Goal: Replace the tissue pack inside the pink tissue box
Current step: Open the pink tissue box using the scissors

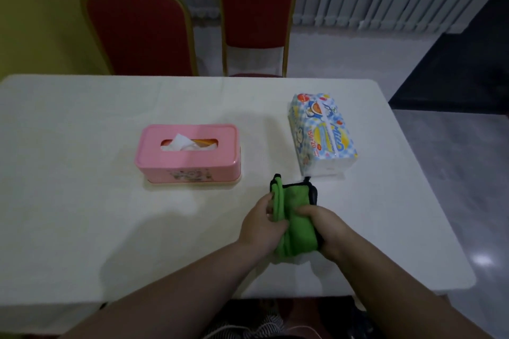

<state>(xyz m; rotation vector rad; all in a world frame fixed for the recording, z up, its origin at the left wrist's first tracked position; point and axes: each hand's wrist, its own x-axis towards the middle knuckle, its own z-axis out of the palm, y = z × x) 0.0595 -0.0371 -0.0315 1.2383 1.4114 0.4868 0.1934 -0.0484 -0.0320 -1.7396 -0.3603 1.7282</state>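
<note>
The pink tissue box [188, 154] stands closed on the white table [82, 201], left of centre, with a white tissue poking out of its top slot. A new tissue pack [321, 133] in blue checked wrapping lies at the right, farther back. In front of the pack, both hands grip a green cloth [296, 217] with a black edge. My left hand [261, 224] holds the cloth's left fold and my right hand [327, 231] presses on its right side.
Two red chairs with gold frames, one [140, 27] at the left and one [256, 8] at the right, stand behind the table's far edge. The table's right edge lies just beyond the tissue pack, with grey floor [454, 159] past it.
</note>
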